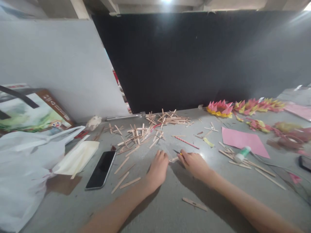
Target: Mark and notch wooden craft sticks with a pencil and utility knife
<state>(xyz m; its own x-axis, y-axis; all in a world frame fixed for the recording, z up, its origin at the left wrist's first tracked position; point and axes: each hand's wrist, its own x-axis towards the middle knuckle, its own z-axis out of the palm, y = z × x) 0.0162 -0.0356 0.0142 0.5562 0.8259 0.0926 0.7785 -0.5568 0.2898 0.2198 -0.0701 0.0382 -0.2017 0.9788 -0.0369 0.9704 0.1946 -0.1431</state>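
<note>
My left hand (159,168) rests on the grey table with its fingers curled at the left end of a short wooden craft stick (173,159). Close by on the right, my right hand (195,165) is closed around a slim tool (177,151) with a dark, blade-like point and a bit of yellow at the grip. That point sticks out leftward just above the craft stick. Most of the tool is hidden in the fingers, so its exact kind is unclear. Nearer to me lies another craft stick (194,204) with a dark mark in its middle.
A pile of craft sticks (175,120) spreads behind my hands, near a red-striped stick (186,142). To the left are a phone (101,170) and a white plastic bag (21,174). Rightward lie pink paper (244,140), a glue stick (242,154) and folded-paper crowns (220,108).
</note>
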